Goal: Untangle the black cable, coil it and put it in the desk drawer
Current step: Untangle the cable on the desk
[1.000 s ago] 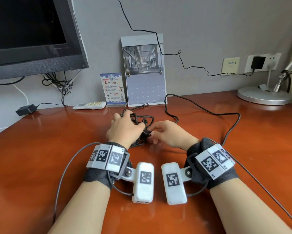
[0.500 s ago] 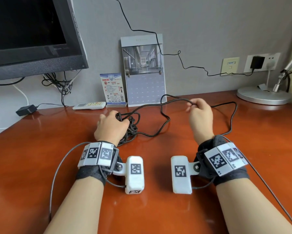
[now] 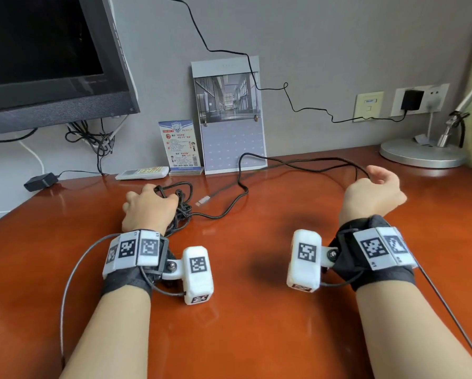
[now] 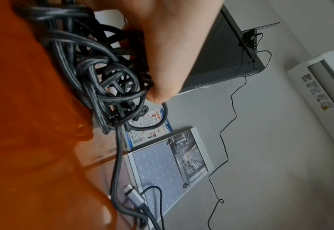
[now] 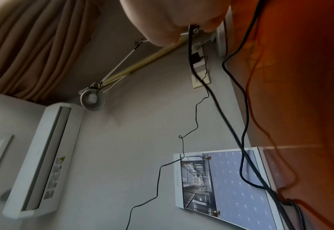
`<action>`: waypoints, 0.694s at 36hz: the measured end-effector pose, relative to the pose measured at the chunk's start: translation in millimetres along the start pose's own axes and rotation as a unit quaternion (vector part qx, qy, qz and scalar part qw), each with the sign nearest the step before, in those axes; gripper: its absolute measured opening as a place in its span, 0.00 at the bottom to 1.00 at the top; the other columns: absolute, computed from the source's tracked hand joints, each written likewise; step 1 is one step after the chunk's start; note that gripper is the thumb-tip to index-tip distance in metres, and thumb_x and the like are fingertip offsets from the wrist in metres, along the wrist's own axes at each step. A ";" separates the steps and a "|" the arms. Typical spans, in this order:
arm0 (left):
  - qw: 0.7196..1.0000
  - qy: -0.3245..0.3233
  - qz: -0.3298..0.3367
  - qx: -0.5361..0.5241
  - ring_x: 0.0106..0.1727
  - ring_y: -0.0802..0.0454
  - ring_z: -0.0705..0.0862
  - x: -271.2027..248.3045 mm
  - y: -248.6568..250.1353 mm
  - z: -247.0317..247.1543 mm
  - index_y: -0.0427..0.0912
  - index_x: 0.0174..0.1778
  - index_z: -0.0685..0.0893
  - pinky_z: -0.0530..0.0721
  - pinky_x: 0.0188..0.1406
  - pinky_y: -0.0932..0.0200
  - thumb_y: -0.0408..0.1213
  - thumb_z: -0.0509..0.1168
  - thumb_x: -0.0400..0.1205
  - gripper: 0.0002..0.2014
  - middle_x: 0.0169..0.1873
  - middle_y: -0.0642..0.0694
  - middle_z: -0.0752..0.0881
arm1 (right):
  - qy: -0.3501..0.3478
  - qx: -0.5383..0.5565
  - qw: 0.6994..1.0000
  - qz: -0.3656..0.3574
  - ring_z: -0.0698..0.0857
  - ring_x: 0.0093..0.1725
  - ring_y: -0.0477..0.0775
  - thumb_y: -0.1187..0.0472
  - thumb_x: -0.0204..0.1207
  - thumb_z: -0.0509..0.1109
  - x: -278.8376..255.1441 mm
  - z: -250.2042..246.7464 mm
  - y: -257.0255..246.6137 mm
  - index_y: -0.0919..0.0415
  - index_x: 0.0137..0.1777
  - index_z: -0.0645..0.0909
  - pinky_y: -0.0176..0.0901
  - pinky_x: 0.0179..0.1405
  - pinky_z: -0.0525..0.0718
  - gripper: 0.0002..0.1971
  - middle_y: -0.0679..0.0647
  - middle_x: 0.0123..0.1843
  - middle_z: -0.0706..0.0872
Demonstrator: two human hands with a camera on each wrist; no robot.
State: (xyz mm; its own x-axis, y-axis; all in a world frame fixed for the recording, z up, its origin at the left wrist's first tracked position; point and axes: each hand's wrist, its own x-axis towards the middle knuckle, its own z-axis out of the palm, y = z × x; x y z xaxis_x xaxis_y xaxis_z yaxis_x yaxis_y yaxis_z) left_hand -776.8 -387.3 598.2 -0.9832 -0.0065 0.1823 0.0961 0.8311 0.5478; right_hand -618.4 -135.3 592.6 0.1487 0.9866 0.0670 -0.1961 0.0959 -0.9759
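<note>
Forearms with marker-covered wrist bands are seen nearest, stretched over the reddish-brown table (image 3: 243,337). Just beyond them the two hands are set well apart. At the left, the left hand (image 3: 148,209) is laid on the tangled clump of the black cable (image 3: 184,212), which rests on the table; in the left wrist view the fingers (image 4: 162,87) are curled around several of its braided loops. At the right, the right hand (image 3: 371,194) is raised off the table, and a strand of the cable is pinched between its curled fingers, as is shown in the right wrist view, where the strand runs out from between the fingertips (image 5: 162,35). From that hand the cable is drawn leftwards in two strands towards the far side of the table, then bent back to the clump. A silver plug (image 3: 202,200) at a free end lies on the table just right of the clump.

Farther back, a white remote (image 3: 142,173), a blue card (image 3: 180,144) and a calendar (image 3: 230,119) are lined against the grey wall. A dark monitor (image 3: 46,58) is seen at the far left, a round lamp base (image 3: 420,154) at the far right, and a black adapter (image 3: 411,99) is plugged into a wall socket above it.
</note>
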 end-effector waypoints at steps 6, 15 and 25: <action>1.000 0.007 -0.011 0.000 0.71 0.38 0.68 3.7 -7.0 -2.8 0.49 0.77 0.67 0.74 0.59 0.41 0.52 0.60 0.81 0.29 0.71 0.37 0.68 | 0.012 -0.001 1.000 0.007 0.76 0.48 0.50 0.75 0.77 0.55 3.9 0.0 -1.0 0.59 0.58 0.81 0.30 0.46 0.74 0.19 0.57 0.68 0.66; 1.000 0.000 0.015 -0.017 0.71 0.40 0.67 -0.1 -2.4 1.3 0.52 0.75 0.68 0.74 0.63 0.38 0.52 0.61 0.79 0.27 0.69 0.39 0.68 | -0.158 -0.252 0.951 -0.086 0.61 0.75 0.59 0.67 0.75 0.60 -3.7 2.9 7.6 0.60 0.65 0.82 0.51 0.74 0.60 0.20 0.54 0.77 0.64; 0.986 -0.082 0.077 -0.126 0.70 0.41 0.72 -13.4 16.3 8.3 0.52 0.74 0.72 0.72 0.65 0.48 0.46 0.64 0.78 0.26 0.69 0.41 0.70 | -0.329 -0.145 0.892 -0.274 0.55 0.82 0.54 0.60 0.68 0.58 -26.4 7.1 -2.5 0.56 0.51 0.89 0.57 0.82 0.46 0.20 0.52 0.74 0.74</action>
State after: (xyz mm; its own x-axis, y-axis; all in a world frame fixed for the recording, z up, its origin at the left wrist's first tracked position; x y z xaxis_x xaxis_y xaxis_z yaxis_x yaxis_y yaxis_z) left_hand -763.4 -369.1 597.9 -0.9641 0.2150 0.1561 0.2606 0.6507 0.7132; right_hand -628.7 -160.7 594.8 -0.4742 0.6756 0.5646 0.0053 0.6434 -0.7655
